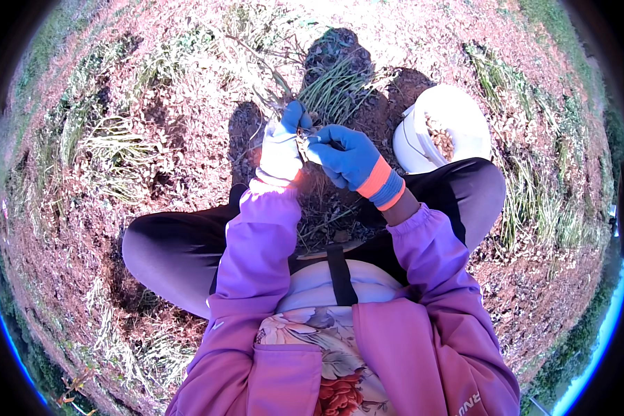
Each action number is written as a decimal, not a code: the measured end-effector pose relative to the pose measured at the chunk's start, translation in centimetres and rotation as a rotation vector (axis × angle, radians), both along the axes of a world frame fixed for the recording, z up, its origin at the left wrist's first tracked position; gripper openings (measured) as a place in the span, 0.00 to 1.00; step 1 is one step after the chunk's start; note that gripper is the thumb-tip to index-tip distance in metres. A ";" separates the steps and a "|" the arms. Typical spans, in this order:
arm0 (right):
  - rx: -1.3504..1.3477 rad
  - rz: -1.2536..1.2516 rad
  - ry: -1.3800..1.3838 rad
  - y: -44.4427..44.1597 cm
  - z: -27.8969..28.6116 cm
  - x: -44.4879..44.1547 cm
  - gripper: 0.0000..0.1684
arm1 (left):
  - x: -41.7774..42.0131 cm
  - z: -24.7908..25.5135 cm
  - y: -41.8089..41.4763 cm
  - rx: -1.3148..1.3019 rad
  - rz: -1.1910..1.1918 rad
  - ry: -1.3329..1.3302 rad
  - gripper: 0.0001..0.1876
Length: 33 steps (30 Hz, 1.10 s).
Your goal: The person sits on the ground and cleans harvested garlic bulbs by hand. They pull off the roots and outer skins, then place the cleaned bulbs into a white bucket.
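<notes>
My left hand (286, 138), in a blue work glove lit bright by the sun, is closed around the stems of an uprooted plant (278, 83), whose leafy part spreads away from me. Close beside it, my right hand (343, 156), in a blue glove with an orange-banded cuff, has its fingers pinched at the root end of the same plant. What lies between the fingertips is small and partly hidden, perhaps a pod. A white bucket (413, 140) stands by my right knee, partly filled with light brown pods that look like peanuts (439, 138).
A pile of green stems (338, 91) lies just beyond my hands, partly in shadow. More pulled plants (117, 148) lie on the left, and others (525, 203) on the right. Reddish soil with dry litter surrounds my crossed legs.
</notes>
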State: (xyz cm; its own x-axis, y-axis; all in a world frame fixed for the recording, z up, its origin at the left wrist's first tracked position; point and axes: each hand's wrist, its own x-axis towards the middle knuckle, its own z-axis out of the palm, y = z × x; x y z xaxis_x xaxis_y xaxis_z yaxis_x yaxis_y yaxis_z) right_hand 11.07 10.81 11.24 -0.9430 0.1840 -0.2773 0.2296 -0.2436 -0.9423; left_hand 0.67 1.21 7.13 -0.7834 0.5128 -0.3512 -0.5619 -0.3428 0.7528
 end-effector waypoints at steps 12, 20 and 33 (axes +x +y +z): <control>-0.464 0.176 -0.029 1.9 1.0 1.5 0.09 | 1.2 1.8 -0.2 0.309 -0.190 -0.220 0.18; -0.490 0.183 0.022 4.6 2.0 4.2 0.11 | -2.7 0.0 -1.2 0.720 -0.375 -0.156 0.16; 1.695 -0.620 -0.175 18.0 3.7 9.1 0.23 | -2.8 5.1 -3.9 0.411 -0.042 -0.008 0.15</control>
State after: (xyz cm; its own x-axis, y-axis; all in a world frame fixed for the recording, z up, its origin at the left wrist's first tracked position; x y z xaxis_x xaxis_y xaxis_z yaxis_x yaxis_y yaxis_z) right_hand 20.12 28.85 14.91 -0.6192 0.6163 0.4866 0.6016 0.7706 -0.2106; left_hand -2.13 -2.74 12.26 -0.7570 0.6429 -0.1166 -0.5871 -0.5909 0.5533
